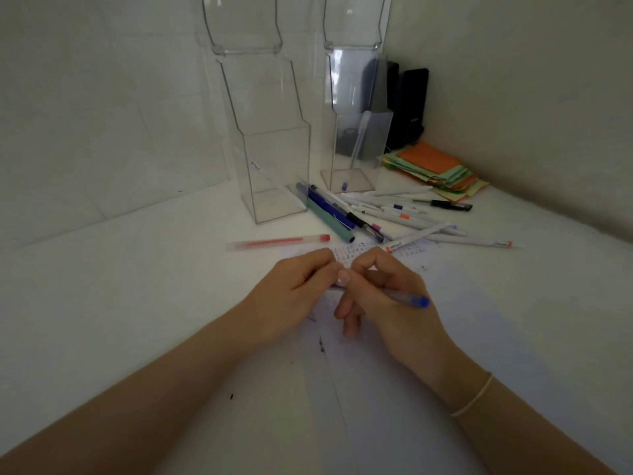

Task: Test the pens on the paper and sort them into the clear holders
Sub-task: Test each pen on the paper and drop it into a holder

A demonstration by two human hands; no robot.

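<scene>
My right hand (383, 296) holds a clear pen with a blue end (409, 299), its tip pointing left toward my left hand (301, 286). My left hand's fingers pinch that pen's front end, probably its cap, just above the white paper (394, 365). Both hands meet at the middle of the paper. Two tall clear holders stand behind: the left holder (274, 166) has one pale pen leaning inside, and the right holder (356, 145) has one clear pen with a blue tip. A pile of pens (387, 214) lies in front of the holders.
A red pen (277, 242) lies alone left of the pile. A stack of orange and green paper notes (435, 169) sits at the back right, with dark objects (407, 104) in the corner behind the right holder. Walls close in behind and to the right.
</scene>
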